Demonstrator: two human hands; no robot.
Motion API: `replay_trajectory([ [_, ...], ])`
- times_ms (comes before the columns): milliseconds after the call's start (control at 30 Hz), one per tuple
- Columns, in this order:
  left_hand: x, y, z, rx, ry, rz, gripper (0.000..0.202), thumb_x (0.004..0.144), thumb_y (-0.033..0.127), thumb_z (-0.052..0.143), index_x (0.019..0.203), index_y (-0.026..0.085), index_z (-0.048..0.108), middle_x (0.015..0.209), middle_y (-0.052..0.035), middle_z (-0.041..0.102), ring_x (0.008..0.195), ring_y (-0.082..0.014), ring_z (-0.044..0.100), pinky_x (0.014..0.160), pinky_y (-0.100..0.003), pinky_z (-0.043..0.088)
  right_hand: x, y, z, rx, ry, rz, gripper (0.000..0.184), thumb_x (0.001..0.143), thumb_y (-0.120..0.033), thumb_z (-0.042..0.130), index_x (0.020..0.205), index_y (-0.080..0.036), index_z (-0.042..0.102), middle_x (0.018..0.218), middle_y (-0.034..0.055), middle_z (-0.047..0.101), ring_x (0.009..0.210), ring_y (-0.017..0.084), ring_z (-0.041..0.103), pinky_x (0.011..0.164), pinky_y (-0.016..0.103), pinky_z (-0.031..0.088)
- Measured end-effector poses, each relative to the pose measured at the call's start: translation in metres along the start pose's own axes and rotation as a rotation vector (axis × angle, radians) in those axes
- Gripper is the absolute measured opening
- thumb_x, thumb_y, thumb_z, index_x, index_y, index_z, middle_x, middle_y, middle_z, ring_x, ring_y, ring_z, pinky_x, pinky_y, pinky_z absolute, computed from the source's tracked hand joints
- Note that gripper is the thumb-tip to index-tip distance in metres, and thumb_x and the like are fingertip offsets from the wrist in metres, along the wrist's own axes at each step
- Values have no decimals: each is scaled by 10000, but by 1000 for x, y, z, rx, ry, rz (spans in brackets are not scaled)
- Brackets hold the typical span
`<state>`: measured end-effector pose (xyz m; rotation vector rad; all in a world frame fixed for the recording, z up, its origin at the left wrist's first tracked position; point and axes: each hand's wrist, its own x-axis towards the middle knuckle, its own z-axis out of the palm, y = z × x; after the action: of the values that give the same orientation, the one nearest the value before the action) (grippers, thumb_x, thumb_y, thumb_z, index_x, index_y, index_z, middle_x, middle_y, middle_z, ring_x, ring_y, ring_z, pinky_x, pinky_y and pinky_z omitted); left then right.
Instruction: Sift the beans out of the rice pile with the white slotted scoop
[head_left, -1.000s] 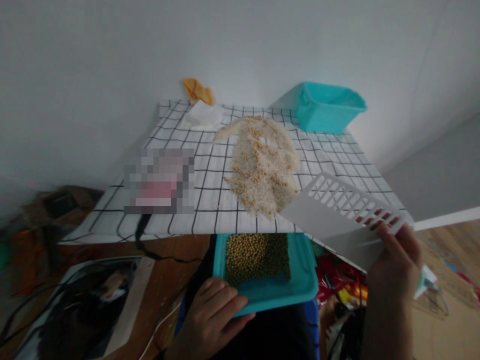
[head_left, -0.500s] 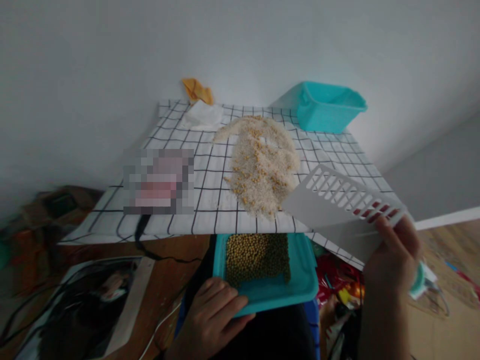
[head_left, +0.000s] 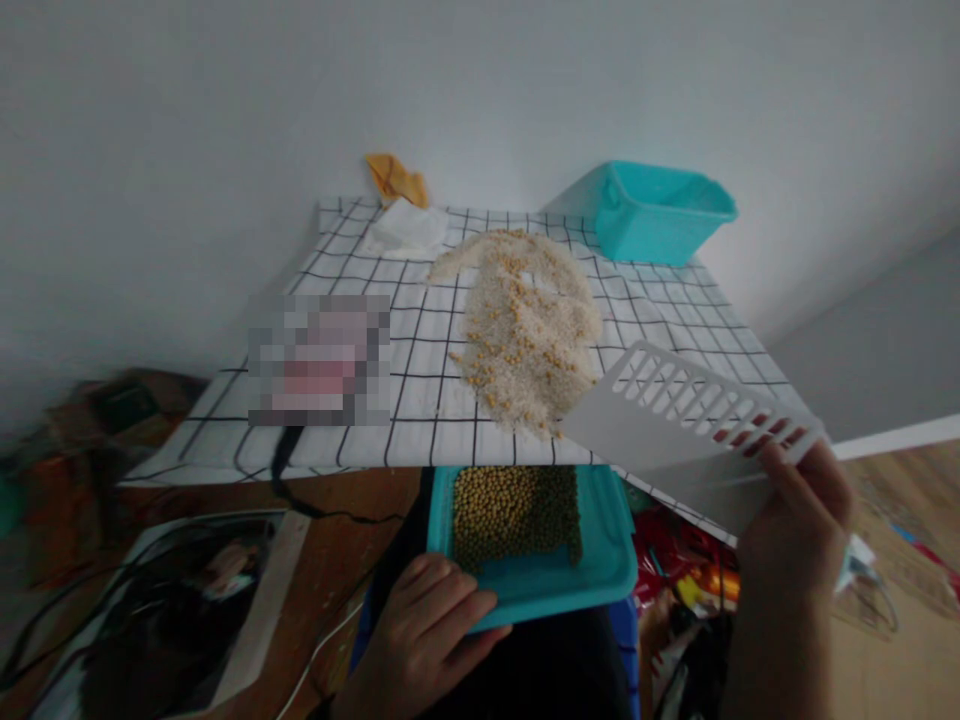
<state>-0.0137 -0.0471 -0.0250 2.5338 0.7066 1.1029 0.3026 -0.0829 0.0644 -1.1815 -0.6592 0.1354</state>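
My left hand [head_left: 431,625] is closed on the near left corner of a turquoise plastic bin [head_left: 555,600] held at my lap, just under the table edge. Yellow soybeans [head_left: 506,510] cover the bin's far and left part. In my right hand [head_left: 806,500] is a slotted grey plastic scoop [head_left: 645,425], gripped at its right end with the fingers behind the slots. It is tilted over the table's front right edge. Its left tip touches or overhangs the near edge of a pile of pale grains [head_left: 536,340] mixed with soybeans; which one, I cannot tell.
A second turquoise bin [head_left: 649,225] stands at the table's back right. White tissue [head_left: 409,228] and an orange cloth [head_left: 397,182] lie at the back left. A pixelated object [head_left: 319,360] rests on the left of the checked tablecloth [head_left: 424,400]. Colourful packages [head_left: 690,580] lie below on the right.
My right hand and the scoop have shifted slightly right, the scoop's tip staying near the pile's edge. My left hand and the bin of soybeans look unmoved.
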Motion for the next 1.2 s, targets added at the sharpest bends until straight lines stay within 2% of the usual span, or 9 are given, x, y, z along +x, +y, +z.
replay_trajectory([
  [400, 0, -1, 0, -4, -9, -11, 249, 1033, 301, 525, 845, 229, 673, 707, 21, 671, 721, -166, 581, 820, -328, 447, -5, -7, -4, -54, 20, 61, 86, 731, -225, 718, 667, -190, 672, 744, 8, 615, 754, 186, 611, 736, 352, 505],
  [767, 7, 1, -3, 9, 9, 12, 243, 1022, 282, 535, 833, 229, 679, 683, 21, 669, 696, -163, 593, 783, -320, 461, -3, 2, -13, -32, 25, 74, 131, 688, -269, 764, 678, -166, 683, 770, 26, 643, 766, 187, 622, 772, 343, 476],
  [933, 9, 1, -5, 13, 2, 23, 230, 1016, 270, 546, 831, 228, 676, 682, 26, 670, 686, -155, 592, 777, -316, 471, -7, -4, -8, -23, -51, 112, 108, 733, -255, 747, 688, -187, 677, 781, 20, 632, 764, 191, 623, 750, 353, 511],
  [1200, 6, 0, -1, 18, 25, 30, 270, 1033, 291, 512, 825, 225, 671, 675, 24, 665, 685, -159, 581, 769, -326, 467, -4, -4, 5, -1, -71, 79, 128, 726, -254, 742, 662, -173, 665, 732, 22, 618, 734, 183, 613, 727, 340, 498],
])
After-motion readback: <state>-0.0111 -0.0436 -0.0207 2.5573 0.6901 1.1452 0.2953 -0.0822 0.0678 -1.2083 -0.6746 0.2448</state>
